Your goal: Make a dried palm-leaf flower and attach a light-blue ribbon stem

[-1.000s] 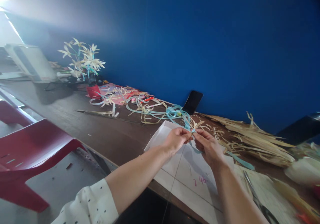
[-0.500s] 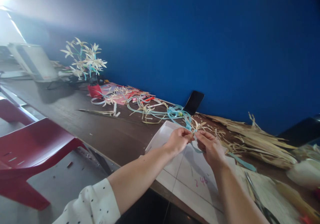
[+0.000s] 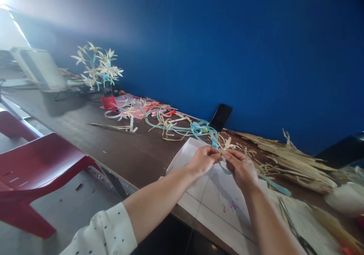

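My left hand (image 3: 205,159) and my right hand (image 3: 241,168) meet over a white box lid (image 3: 214,194), fingertips almost touching. A small pale flower of dried leaf strips (image 3: 228,143) rises from the pinched fingers of my right hand; its base is hidden there. The left thumb and forefinger are pressed together close by, at a light blue ribbon (image 3: 224,169) that hangs below the fingertips. More blue ribbon (image 3: 199,127) lies looped on the table just behind. Exactly where each fingertip grips is too small to make out.
A phone (image 3: 221,117) leans against the blue partition (image 3: 256,57). Dried leaf strips (image 3: 292,160) are heaped at right, with scissors (image 3: 291,222) nearer me. Finished flowers (image 3: 101,67) stand in a red pot (image 3: 108,103) at left. A red chair (image 3: 42,160) is beside the table.
The flower at my right fingertips has turned and shifted slightly right. Both hands stay pinched in nearly the same place; the view has moved very little.
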Tool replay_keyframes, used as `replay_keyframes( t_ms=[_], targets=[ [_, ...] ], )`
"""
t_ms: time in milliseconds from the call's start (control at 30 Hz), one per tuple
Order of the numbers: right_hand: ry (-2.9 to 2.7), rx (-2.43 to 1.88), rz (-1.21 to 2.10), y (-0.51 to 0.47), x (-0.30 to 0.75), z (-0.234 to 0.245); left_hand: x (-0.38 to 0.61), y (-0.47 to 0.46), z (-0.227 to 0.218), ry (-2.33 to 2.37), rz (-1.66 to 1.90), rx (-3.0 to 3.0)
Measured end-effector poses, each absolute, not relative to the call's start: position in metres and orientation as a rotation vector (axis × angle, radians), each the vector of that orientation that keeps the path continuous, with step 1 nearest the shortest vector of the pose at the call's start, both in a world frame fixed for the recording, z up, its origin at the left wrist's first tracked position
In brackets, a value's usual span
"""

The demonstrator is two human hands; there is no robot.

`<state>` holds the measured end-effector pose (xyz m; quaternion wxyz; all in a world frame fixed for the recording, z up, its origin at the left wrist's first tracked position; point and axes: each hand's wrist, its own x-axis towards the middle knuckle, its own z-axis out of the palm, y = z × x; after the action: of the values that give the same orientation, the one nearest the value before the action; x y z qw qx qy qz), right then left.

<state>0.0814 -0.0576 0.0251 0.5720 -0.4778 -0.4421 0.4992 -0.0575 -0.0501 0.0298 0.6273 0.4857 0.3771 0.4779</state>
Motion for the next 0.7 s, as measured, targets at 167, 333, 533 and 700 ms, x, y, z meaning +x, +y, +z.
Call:
replay_keyframes(
  t_ms=[167, 333, 533, 700],
  targets=[
    [-1.049, -1.121, 1.168, -0.0565, 0.0839, 0.0230, -0.0601, -0.0490, 0.0313, 0.814, 1.048, 1.062],
    [-1.064, -1.138, 1.131, -0.0542, 0.0865, 0.0193, -0.0639, -0.0499, 0.0355, 0.815, 0.962, 1.036],
    [-1.105, -1.164, 1.059, -0.0536, 0.0910, 0.0150, -0.0627, -0.0479, 0.0346, 0.804, 1.017, 1.073],
    [-1.100, -1.135, 1.115, -0.0569, 0.0905, 0.0193, -0.0599, -0.0455, 0.0312, 0.828, 1.072, 1.102]
  ],
)
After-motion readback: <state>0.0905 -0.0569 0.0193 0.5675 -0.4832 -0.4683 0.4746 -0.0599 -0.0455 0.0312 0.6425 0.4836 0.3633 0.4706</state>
